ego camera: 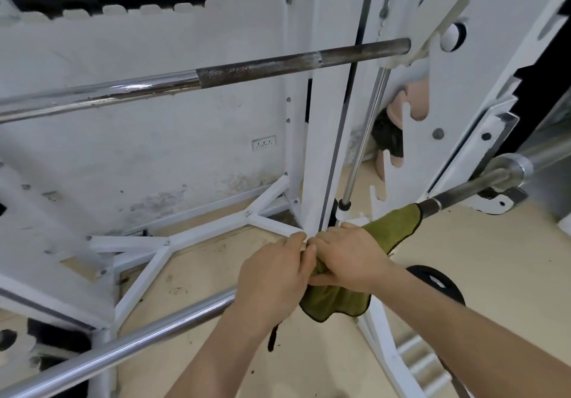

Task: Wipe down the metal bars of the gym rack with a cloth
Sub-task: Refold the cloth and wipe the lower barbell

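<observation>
Two hands meet near the middle of the view, both clasped round a green cloth (390, 230) wrapped about the lower bar (123, 347). The left hand (272, 277) curls its fingers over the cloth's near end. The right hand (349, 258), touching it at three o'clock, grips the cloth further along. The cloth sleeves the bar toward two o'clock, with a flap hanging beneath at six o'clock. The bar itself runs from eight o'clock to two o'clock. An upper bar (216, 75), rusty in its middle, crosses at eleven o'clock. A white rack upright (321, 119) stands at twelve o'clock, and a black weight plate (438, 283) lies at four o'clock
</observation>
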Available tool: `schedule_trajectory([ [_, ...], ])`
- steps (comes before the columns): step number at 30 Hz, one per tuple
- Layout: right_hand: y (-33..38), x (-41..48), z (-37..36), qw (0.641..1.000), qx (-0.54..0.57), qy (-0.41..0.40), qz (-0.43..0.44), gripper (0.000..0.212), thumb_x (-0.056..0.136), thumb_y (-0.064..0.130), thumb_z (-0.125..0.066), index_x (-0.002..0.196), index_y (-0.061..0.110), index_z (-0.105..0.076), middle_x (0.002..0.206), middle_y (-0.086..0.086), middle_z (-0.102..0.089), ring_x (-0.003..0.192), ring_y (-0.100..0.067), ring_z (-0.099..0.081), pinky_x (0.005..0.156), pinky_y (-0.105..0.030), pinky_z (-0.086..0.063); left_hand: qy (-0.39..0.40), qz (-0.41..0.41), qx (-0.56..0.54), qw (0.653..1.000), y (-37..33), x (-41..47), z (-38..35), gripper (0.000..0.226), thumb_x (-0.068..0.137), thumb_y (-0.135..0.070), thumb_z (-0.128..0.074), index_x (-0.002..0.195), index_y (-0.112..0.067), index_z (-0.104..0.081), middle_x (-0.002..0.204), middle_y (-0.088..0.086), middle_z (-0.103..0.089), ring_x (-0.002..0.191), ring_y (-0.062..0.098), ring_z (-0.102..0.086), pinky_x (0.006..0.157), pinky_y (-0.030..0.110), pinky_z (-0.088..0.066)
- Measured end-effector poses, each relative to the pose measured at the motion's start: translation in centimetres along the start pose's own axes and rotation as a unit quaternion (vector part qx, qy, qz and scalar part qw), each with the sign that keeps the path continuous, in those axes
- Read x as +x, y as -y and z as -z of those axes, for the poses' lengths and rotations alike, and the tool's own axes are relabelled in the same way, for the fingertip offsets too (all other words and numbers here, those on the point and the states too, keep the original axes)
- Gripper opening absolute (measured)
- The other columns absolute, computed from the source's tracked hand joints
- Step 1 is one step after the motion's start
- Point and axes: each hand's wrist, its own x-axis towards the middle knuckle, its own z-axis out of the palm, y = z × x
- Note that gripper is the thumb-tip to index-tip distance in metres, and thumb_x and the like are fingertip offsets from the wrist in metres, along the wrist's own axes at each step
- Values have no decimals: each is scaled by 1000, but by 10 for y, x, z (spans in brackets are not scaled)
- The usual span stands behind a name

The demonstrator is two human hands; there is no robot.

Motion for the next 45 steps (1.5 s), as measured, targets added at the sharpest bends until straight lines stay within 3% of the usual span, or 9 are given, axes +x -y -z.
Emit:
schedule_trajectory([
  [7,-90,-39,-11,999,-23,-36,-4,38,78,58,-55,73,20,-58,63,5,-55,56,-18,-56,59,-28,-42,-8,27,67,997,-33,6,-25,61,88,-54,-45,141,-28,-29,116,-8,-54,98,17,-55,70,32,-42],
  [13,-164,-69,-2,995,-54,-11,-88,41,71,58,-53,65,18,-55,59,3,-54,54,-22,-57,59,-32,-42,21,75,181,980,-63,33,-40,25,93,-42,-45,109,-23,-45,95,-5,-59,73,16,-49,60,30,-34],
  [18,-107,-51,3,987,-13,25,-158,22,60,39,-65,70,23,-53,64,6,-56,61,-20,-56,67,-32,-33,52,116,234,964,-68,51,-38,21,93,-43,-45,91,-24,-53,80,-4,-58,65,19,-47,57,27,-35],
  [22,-43,-14,7,995,10,87,-49,21,64,27,-69,78,20,-54,71,2,-58,62,-21,-56,64,-31,-28,251,167,-14,953,-55,73,-22,25,76,-30,-62,58,-17,-50,56,0,-52,49,19,-46,49,24,-35],
  [25,-74,-26,5,999,-10,48,-3,28,67,34,-72,68,23,-46,58,5,-53,48,-19,-52,57,-29,-38,326,205,-134,913,-47,78,-15,20,73,-23,-65,60,-14,-52,53,4,-50,43,18,-42,45,22,-33],
  [31,-155,-70,12,985,-79,73,-134,30,73,39,-66,63,24,-42,52,9,-41,45,-17,-38,64,-30,-32,136,150,71,977,-56,58,-28,19,76,-40,-58,71,-22,-60,61,-7,-56,56,13,-56,51,25,-42],
  [37,-32,-31,13,993,-24,73,-89,26,59,23,-69,69,23,-45,61,3,-56,53,-21,-54,60,-29,-27,40,130,225,965,-76,35,-45,12,90,-26,-47,92,-25,-59,82,-4,-61,68,20,-50,60,28,-38],
  [40,-44,-24,12,996,7,82,-45,15,73,23,-62,82,21,-49,73,1,-59,66,-24,-57,66,-32,-30,172,165,52,970,-56,60,-28,16,81,-31,-57,74,-18,-61,66,-1,-62,60,18,-57,57,25,-44],
  [45,-174,-80,15,980,-85,75,-166,14,76,22,-66,78,21,-52,71,2,-59,69,-27,-61,73,-38,-49,394,204,-197,874,-43,83,-12,30,80,-16,-67,57,-15,-47,46,2,-43,41,17,-35,44,23,-29],
])
